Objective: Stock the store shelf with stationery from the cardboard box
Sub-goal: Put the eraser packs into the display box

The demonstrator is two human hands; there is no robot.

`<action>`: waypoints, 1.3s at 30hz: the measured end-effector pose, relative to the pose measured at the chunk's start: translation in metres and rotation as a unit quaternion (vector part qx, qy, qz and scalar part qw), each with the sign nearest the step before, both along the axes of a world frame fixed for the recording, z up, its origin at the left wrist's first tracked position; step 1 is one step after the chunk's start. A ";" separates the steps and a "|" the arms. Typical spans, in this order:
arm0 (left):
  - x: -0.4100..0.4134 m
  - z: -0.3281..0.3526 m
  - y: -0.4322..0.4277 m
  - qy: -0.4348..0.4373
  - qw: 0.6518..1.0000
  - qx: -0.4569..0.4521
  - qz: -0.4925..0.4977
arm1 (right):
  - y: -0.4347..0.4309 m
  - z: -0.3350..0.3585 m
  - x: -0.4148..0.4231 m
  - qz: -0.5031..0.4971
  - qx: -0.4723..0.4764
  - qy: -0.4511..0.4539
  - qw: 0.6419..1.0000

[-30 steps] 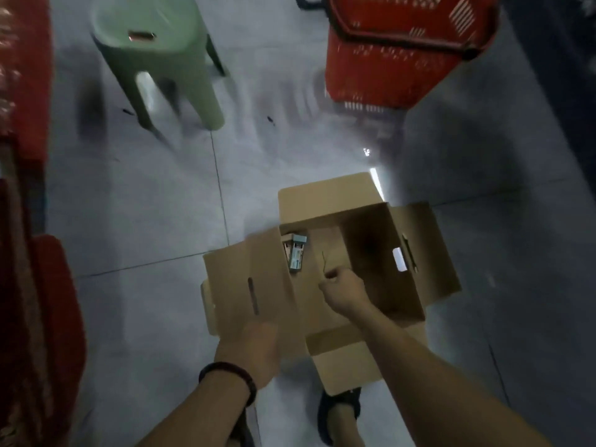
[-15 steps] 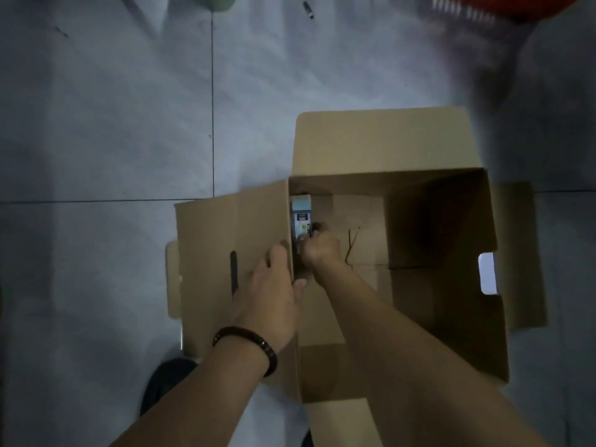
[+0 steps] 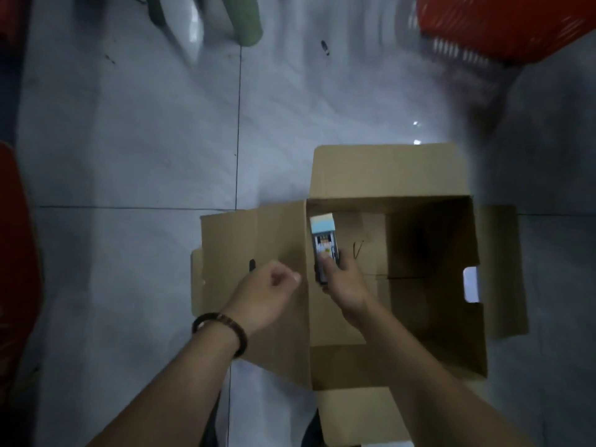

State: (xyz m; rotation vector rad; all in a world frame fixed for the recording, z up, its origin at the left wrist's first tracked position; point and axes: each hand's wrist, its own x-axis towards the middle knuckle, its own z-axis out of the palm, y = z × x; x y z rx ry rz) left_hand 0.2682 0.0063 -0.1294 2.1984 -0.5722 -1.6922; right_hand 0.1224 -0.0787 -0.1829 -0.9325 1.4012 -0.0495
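Cardboard flap (image 3: 258, 240) on the left: left hand (image 3: 267, 295) hovers over it, fingers loosely curled, empty. Right hand (image 3: 346, 287) fingers wrap what looks like a pen pack (image 3: 323, 240) against the cardboard box (image 3: 432, 317) left inside wall. Pick-up step; next, lift it straight out.

no legible text, print on stationery pack (image 3: 323, 245) too blurred
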 end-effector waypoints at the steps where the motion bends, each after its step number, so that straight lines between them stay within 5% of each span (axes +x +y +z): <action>1: 0.009 0.021 0.005 0.019 0.998 -0.006 0.061 | 0.006 0.038 -0.004 -0.001 0.005 -0.029 1.000; 4: 0.028 0.113 0.016 0.120 0.969 -0.032 0.213 | 0.022 0.159 -0.003 0.048 0.004 -0.088 0.995; 9: 0.046 0.285 0.026 0.308 0.901 -0.128 0.277 | 0.045 0.369 0.045 0.132 -0.014 -0.154 0.979; 15: 0.092 0.492 0.084 0.321 0.852 -0.210 0.356 | 0.079 0.580 0.107 0.292 -0.159 -0.101 0.938; 19: 0.112 0.604 0.144 0.261 0.832 -0.279 0.402 | 0.116 0.678 0.140 0.282 -0.312 -0.085 0.903; 26: 0.110 0.743 0.293 0.143 0.753 -0.341 0.544 | 0.229 0.778 0.191 0.369 -0.265 -0.219 0.863; 39: 0.038 0.873 0.631 -0.060 0.622 -0.380 0.682 | 0.540 0.914 0.243 0.585 -0.242 -0.426 0.646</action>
